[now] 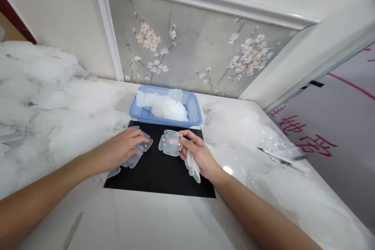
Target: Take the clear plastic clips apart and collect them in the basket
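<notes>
My right hand (197, 148) pinches a translucent, squarish plastic piece with notched edges (170, 143) between thumb and fingers, above the black mat (164, 174). More thin plastic pieces (193, 167) are tucked in the same palm, hanging down below it. My left hand (124, 146) lies over several similar clear pieces (134, 160) at the mat's left side. Its fingers are stretched out, thumb apart, touching the pieces without gripping them; part of the pieces is hidden beneath it. Small dark marks show on the pieces.
Behind the mat a blue plastic basket (195, 113) holds a heap of white translucent pieces (170, 107). A large pile of filmy white material (43, 101) covers the left of the table. Clear plastic bags (237, 125) lie at the right. A flower-patterned wall panel (187, 43) stands behind.
</notes>
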`<control>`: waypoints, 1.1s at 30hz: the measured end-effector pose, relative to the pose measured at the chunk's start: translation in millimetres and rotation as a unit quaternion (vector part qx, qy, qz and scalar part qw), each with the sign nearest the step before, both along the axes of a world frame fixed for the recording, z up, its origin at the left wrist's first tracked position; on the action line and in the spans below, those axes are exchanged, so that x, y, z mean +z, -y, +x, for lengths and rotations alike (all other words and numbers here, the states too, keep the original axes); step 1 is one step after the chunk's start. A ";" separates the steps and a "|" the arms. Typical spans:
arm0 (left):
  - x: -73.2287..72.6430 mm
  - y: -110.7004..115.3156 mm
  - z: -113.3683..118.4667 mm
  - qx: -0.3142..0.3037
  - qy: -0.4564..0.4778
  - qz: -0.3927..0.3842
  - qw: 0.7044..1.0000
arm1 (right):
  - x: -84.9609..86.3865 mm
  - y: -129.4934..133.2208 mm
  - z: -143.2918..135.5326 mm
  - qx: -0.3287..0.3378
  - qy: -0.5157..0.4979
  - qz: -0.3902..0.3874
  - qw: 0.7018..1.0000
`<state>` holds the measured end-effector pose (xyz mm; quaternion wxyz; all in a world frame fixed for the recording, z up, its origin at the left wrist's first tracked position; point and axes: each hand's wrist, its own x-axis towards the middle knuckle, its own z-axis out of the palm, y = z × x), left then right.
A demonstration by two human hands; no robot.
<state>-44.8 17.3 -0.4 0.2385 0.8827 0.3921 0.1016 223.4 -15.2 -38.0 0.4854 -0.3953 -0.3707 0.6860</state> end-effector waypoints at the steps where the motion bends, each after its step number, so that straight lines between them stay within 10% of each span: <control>1: -4.7 -1.4 -1.9 -0.009 0.000 0.014 1.000 | 0.6 -0.2 0.1 0.000 -0.013 -0.011 1.000; 20: 14.1 1.4 5.6 -0.040 -0.039 -0.050 0.997 | 6.5 2.1 1.8 -0.007 0.055 0.004 0.998; 25: 22.2 5.1 16.6 0.065 0.090 -0.057 0.992 | 6.9 5.1 2.6 -0.011 0.117 0.048 0.992; 33: 19.7 16.8 31.0 0.236 0.336 -0.425 0.807 | 4.3 8.6 1.8 0.003 0.243 0.193 0.951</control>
